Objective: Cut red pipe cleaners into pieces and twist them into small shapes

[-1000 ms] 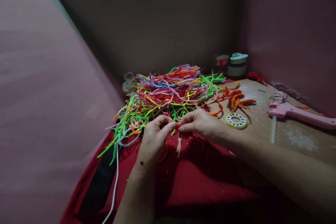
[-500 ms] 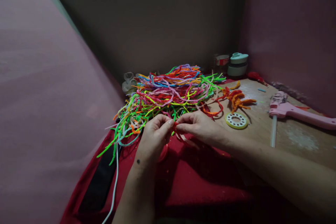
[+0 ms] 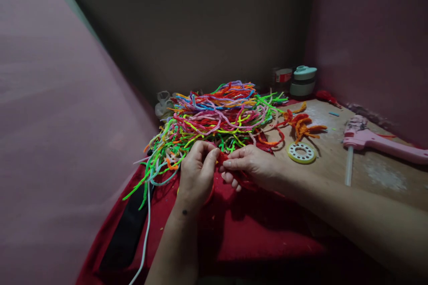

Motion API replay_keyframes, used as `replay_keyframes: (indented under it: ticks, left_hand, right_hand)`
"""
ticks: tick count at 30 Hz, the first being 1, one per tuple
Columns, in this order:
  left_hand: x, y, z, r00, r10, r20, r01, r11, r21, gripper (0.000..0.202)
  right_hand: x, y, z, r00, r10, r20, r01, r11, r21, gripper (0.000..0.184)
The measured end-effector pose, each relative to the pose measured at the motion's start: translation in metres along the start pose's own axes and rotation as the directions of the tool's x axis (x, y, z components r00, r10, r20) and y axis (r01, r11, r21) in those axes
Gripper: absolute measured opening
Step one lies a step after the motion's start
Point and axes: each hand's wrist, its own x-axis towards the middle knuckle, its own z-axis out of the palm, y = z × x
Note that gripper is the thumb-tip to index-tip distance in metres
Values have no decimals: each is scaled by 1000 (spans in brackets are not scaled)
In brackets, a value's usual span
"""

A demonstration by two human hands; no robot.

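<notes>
Between my two hands is a red pipe cleaner (image 3: 221, 157), mostly covered by my fingers. My left hand (image 3: 199, 171) pinches its left side between thumb and forefinger. From the right, my right hand (image 3: 245, 163) closes its thumb and forefinger on the other side, with the lower fingers curled underneath. Just beyond both hands lies a large heap of multicoloured pipe cleaners (image 3: 217, 116), in red, pink, green, orange, purple and blue. A bundle of orange and red pipe cleaners (image 3: 302, 125) lies to the right of the heap.
A pink glue gun (image 3: 384, 143) with a clear stick lies on the board (image 3: 334, 169) at right, near a yellow-rimmed white disc (image 3: 301, 153). Behind stands a mint-coloured container (image 3: 302, 82). A black phone (image 3: 125, 231) and white cable (image 3: 146, 231) lie on the red cloth (image 3: 261, 236) at left.
Both hands have shifted slightly, and more of the red pipe cleaner shows between them. The right hand's lower fingers now show beneath its thumb. The surrounding things stay put.
</notes>
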Motion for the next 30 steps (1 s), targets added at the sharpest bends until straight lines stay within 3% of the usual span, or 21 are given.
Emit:
replay_keyframes:
  ticks: [3, 6, 10, 13, 15, 19, 21, 24, 27, 30]
  left_hand:
    - [2, 1, -1, 981, -153, 122, 176, 961, -212, 17]
    - [3, 1, 0, 961, -177, 211, 235, 925, -298, 21]
    - [0, -1, 7, 995, -101, 19, 103, 978, -180, 16]
    - [-3, -3, 13, 988, 109, -112, -98, 990, 98, 16]
    - [-2, -4, 15, 977, 175, -119, -152, 972, 176, 17]
    - [4, -3, 10, 997, 17, -77, -24, 995, -94, 18]
    - [9, -4, 4, 997, -27, -67, 19, 992, -121, 18]
    - [14, -9, -5, 997, -31, 68, 16, 978, 210, 18]
    - [16, -15, -9, 964, -69, 257, -91, 821, 564, 19]
    - [14, -22, -4, 923, -128, 364, -171, 710, 683, 19]
  right_hand:
    - [-1, -2, 0, 1000, -19, 0, 19, 1000, -21, 17]
    - [-1, -4, -2, 1000, -28, 9, 28, 998, -59, 19]
    - [-1, -6, -2, 999, -50, 9, 51, 990, -133, 20]
    - [-2, -8, -1, 997, -76, -8, 73, 976, -204, 23]
    - [-3, -11, 0, 995, -91, -39, 79, 966, -245, 25]
    - [-4, -15, -3, 973, -163, -163, 126, 968, -216, 19]
    - [-2, -15, -7, 951, -239, -196, 207, 963, -171, 17]
    - [3, -13, -13, 921, -308, -238, 289, 951, -110, 17]
    - [4, -11, -15, 906, -328, -268, 322, 944, -69, 16]
    - [3, -9, -11, 904, -338, -263, 330, 941, -75, 16]
